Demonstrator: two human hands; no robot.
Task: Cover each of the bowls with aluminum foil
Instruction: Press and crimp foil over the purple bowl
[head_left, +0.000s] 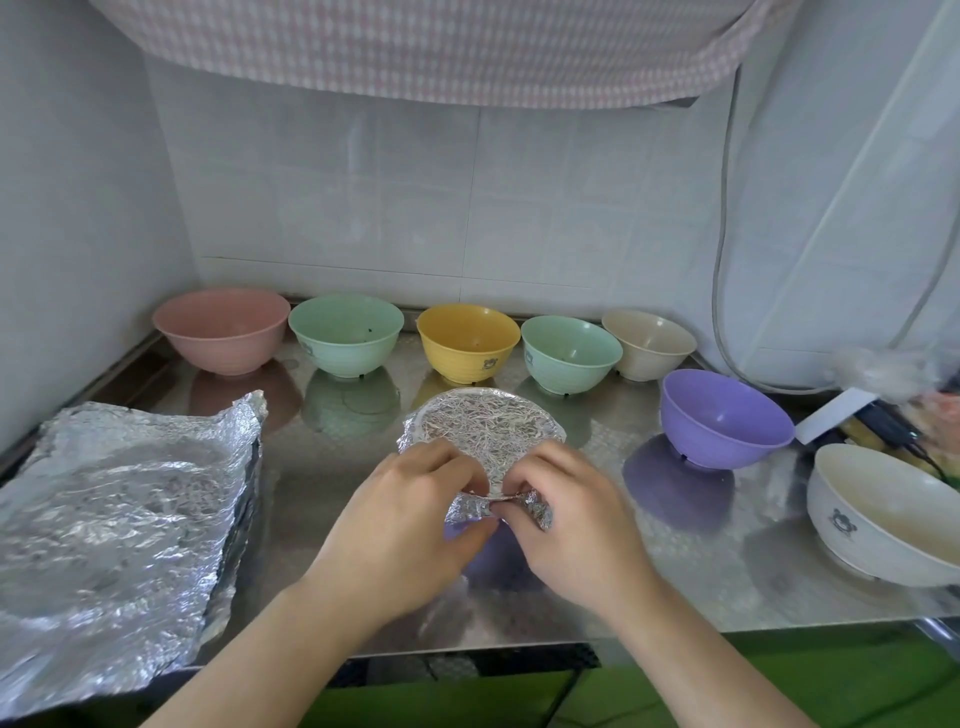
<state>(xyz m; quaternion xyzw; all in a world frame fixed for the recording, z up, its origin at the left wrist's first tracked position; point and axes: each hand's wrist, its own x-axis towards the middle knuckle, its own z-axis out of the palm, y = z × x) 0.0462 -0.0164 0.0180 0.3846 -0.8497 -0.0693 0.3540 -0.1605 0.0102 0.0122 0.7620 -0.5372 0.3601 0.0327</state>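
A purple bowl (493, 551) stands at the middle of the steel counter, its mouth covered by crinkled aluminum foil (485, 423). My left hand (405, 525) and my right hand (576, 525) both pinch the foil's near edge against the bowl's rim. Behind it stand uncovered bowls in a row: pink (223, 330), green (345, 332), yellow (467, 340), a second green (569, 351) and beige (649, 343). An open purple bowl (724, 418) and a white bowl (883, 514) sit to the right. A stack of foil sheets (119, 519) lies at the left.
The steel counter (675, 582) ends at a front edge just below my wrists. Tiled walls close the left and back. A grey cable (719, 291) hangs at the right, above clutter in the far right corner. A checked cloth (441, 47) hangs overhead.
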